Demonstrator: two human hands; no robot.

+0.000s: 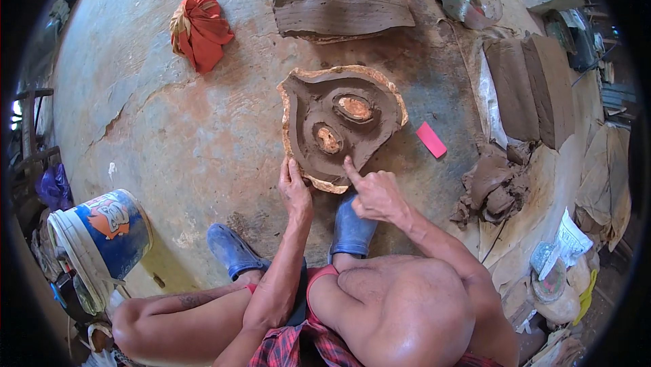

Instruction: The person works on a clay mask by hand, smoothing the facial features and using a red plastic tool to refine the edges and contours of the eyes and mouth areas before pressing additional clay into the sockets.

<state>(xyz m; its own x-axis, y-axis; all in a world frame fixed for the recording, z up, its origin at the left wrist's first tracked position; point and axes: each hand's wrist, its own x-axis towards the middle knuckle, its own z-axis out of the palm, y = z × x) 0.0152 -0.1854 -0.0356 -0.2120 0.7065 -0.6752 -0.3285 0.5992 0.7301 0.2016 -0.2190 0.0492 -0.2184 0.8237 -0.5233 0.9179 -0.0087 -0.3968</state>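
A wet brown clay form [339,123] lies on the concrete floor [203,129] in front of me, with a raised curved rim and two oval hollows showing orange inside. My left hand [293,187] rests flat against its near left edge, fingers together. My right hand [373,190] has the index finger stretched out and pressed on the clay's near rim, the other fingers curled. Neither hand holds a tool. My feet in blue rubber shoes [352,228] sit just below the form.
A big clay slab [339,1] lies farther off, clay blocks [532,85] and torn lumps [491,187] to the right. A pink card [431,139] lies beside the form. A red cloth [200,28] sits at the far left, a blue-and-white bucket [102,238] near left.
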